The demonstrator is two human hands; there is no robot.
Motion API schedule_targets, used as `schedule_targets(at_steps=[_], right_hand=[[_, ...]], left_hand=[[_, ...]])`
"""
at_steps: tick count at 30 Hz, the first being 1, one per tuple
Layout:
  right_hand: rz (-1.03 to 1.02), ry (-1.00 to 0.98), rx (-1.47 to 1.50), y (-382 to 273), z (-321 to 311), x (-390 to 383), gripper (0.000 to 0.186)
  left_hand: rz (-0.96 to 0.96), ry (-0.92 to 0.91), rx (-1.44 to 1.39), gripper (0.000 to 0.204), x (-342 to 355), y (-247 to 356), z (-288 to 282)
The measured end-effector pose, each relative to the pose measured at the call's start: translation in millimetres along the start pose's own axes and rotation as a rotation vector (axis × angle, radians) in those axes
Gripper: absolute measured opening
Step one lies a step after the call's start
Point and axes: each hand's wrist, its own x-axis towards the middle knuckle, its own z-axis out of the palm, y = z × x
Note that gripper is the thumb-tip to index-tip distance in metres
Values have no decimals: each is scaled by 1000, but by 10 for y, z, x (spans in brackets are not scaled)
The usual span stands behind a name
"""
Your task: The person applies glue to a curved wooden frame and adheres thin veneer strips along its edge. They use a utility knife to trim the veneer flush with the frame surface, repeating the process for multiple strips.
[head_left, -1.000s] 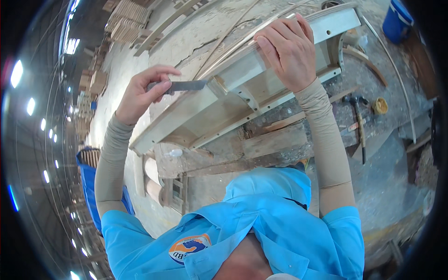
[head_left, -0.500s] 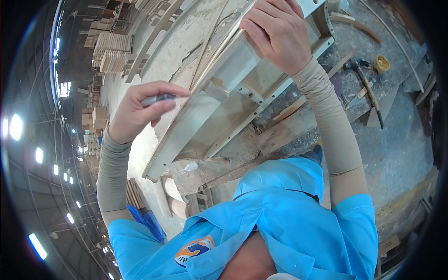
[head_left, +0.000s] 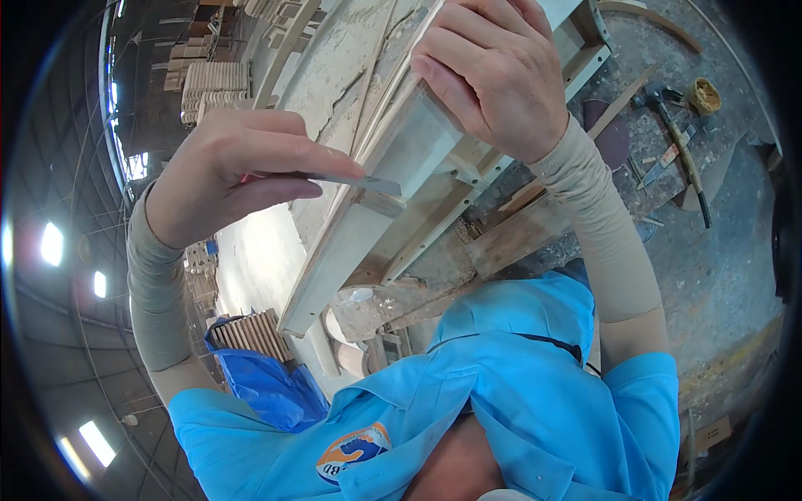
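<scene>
Floor (head_left: 261,250) shines pale; left grip (head_left: 238,167) holds blade (head_left: 378,184), right grip (head_left: 501,79) clasps frame (head_left: 415,138).

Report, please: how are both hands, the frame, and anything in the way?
Left hand holding blade over frame, contact unclear. Right hand gripping frame's edge. Hammer off right, not in the way.

One left hand (head_left: 238,167), closed round a flat grey blade (head_left: 380,185), its tip over the edge of a long pale wooden frame (head_left: 334,259); contact unclear. One right hand (head_left: 505,75), fingers curled over the same frame further along. To the right, one hammer (head_left: 681,150), one yellow-rimmed cup (head_left: 704,95) near its head, one purple disc (head_left: 607,142). Lower left, one crumpled blue sheet (head_left: 271,388) beside slatted wood (head_left: 249,334).
</scene>
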Motion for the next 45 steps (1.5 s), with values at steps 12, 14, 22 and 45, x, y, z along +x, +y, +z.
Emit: schedule_targets(at_steps=[12, 14, 22, 45], right_hand=[[-40, 87, 6, 48, 58, -78, 11], [-69, 127, 2, 89, 114, -94, 11], [-81, 124, 6, 91, 112, -87, 11], [-96, 123, -3, 126, 169, -63, 11]], left_hand=[[32, -101, -52, 39, 167, -87, 103], [39, -103, -51, 38, 182, -84, 103], [25, -105, -44, 38, 217, -76, 114], [84, -155, 3, 28, 330, -93, 82]])
